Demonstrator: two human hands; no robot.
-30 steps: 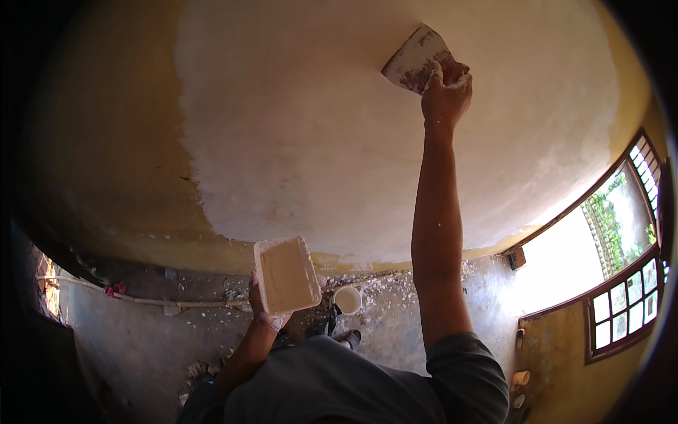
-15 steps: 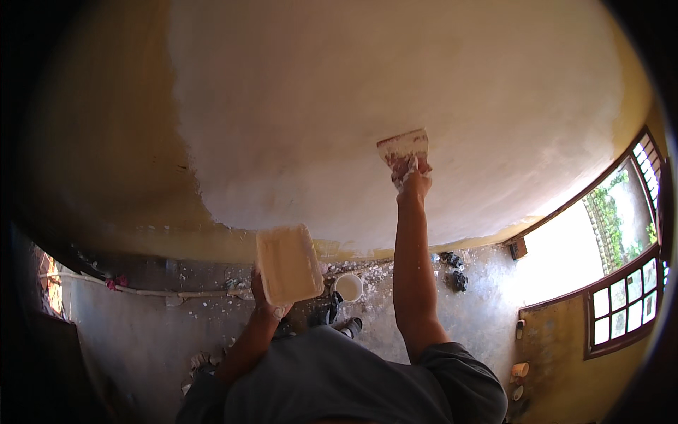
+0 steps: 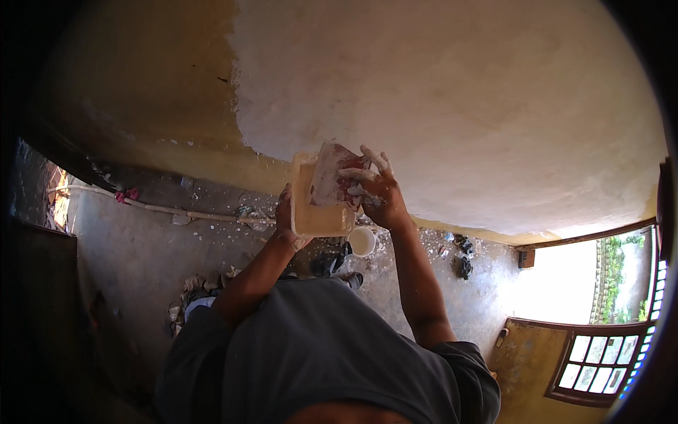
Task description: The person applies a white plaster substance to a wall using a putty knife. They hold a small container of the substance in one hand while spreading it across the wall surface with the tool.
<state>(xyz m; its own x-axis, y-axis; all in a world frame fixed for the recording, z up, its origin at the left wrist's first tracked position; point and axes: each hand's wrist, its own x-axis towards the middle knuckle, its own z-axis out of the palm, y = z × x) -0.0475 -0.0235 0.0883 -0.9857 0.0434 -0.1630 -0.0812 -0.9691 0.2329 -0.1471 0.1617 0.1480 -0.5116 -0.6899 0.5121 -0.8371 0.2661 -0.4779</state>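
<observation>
My left hand grips a shallow rectangular plastic tray by its left side; a pale layer covers the tray's inside. In my right hand is a wide putty knife, its flat blade smeared with pale filler and reddish patches. The blade lies over the right part of the tray; whether it touches the inside I cannot tell. Filler whitens my right fingers, some of which are spread. Ahead stands a wall, coated pale over most of its surface and bare yellowish-brown at the left.
A white bucket stands on the splattered floor below the tray. A long pipe runs along the wall's foot at the left. Black plastic bags lie to the right, near a bright doorway and a paned window.
My right hand has brought the putty knife down and left from the wall to the tray. My left hand has raised the tray and moved it right. The view has shifted.
</observation>
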